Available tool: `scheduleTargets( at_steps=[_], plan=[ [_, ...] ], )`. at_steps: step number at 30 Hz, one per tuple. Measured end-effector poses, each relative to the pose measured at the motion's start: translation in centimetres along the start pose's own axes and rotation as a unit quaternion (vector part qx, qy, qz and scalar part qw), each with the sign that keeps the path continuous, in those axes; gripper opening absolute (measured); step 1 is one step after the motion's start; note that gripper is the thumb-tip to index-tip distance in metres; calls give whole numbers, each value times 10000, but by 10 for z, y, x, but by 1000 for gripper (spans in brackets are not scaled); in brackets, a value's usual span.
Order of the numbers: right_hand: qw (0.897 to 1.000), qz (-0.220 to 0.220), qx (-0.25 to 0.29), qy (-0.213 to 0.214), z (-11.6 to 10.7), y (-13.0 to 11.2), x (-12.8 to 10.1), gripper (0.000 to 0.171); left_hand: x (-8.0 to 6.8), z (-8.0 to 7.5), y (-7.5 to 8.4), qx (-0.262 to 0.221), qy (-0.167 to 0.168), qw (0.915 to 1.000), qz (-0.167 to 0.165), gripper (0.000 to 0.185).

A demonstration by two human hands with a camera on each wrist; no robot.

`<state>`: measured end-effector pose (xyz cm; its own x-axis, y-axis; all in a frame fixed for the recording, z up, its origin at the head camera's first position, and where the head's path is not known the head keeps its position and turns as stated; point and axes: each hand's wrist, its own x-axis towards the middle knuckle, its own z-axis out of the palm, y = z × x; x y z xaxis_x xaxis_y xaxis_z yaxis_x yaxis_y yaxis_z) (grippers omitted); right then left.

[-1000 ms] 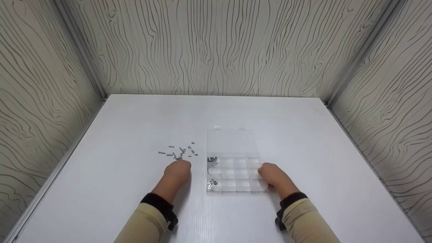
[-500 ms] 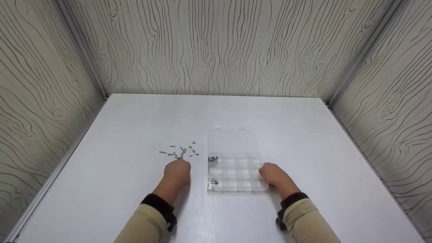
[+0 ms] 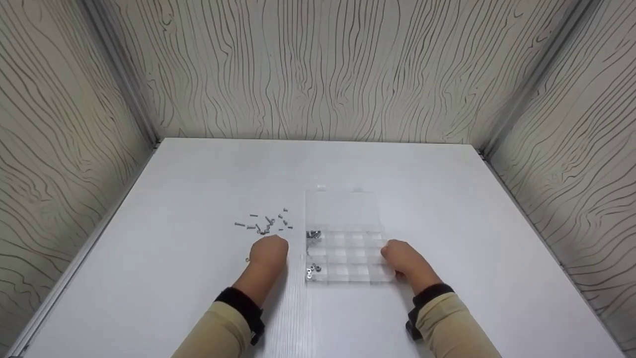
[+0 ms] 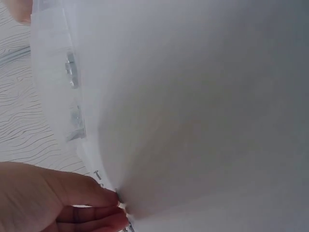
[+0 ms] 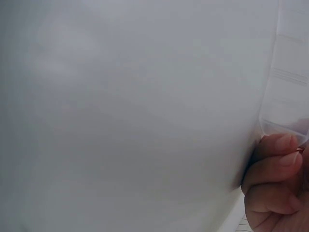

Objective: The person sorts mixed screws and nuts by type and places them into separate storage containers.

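1. Resting on the white table (image 3: 198, 169), your left hand (image 3: 268, 251) sits between the scattered small screws (image 3: 263, 223) and the clear plastic compartment box (image 3: 343, 256). Its fingers are drawn together at the tips in the left wrist view, but you cannot tell whether they pinch a screw.
2. Your right hand (image 3: 403, 261) has its fingers curled against the right edge of the compartment box, steadying it; the right wrist view shows the fingertips (image 5: 282, 145) touching the clear wall.
3. The box lies open, its lid (image 3: 340, 209) flat on the far side. A few metal pieces sit in the left-hand compartments (image 3: 313, 234), far and near.
4. Judge the screws as light, hard, smooth and quick to roll; pinch each one at mid-shank between thumb and forefinger.
5. The box looks light, stiff and likely to slide on the smooth table, so hold it by its side wall.
6. No brand, label or writing can be read anywhere.
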<state>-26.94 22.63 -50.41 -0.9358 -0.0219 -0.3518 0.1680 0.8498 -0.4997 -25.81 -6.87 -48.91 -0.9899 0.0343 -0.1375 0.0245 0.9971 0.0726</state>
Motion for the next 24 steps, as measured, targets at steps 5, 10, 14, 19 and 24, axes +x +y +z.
scheduleTargets(
  at_steps=[5,10,14,19,24],
  plan=[
    [10000,27,-90,-14,0,0,1,22,0,2,2,19,-10,10000,-31,20],
    [9999,-13,-156,5,0,0,1,22,-1,4,3,-63,42,9999,153,19],
    [9997,-115,-225,41,0,0,1,22,-1,2,1,-267,61,9992,281,20],
    [10000,-20,-92,5,0,0,1,22,-1,-3,-5,-447,-97,9983,357,16],
    [10000,36,-51,-27,1,2,2,23,-3,-4,-10,-528,-223,9977,357,20]
  ],
)
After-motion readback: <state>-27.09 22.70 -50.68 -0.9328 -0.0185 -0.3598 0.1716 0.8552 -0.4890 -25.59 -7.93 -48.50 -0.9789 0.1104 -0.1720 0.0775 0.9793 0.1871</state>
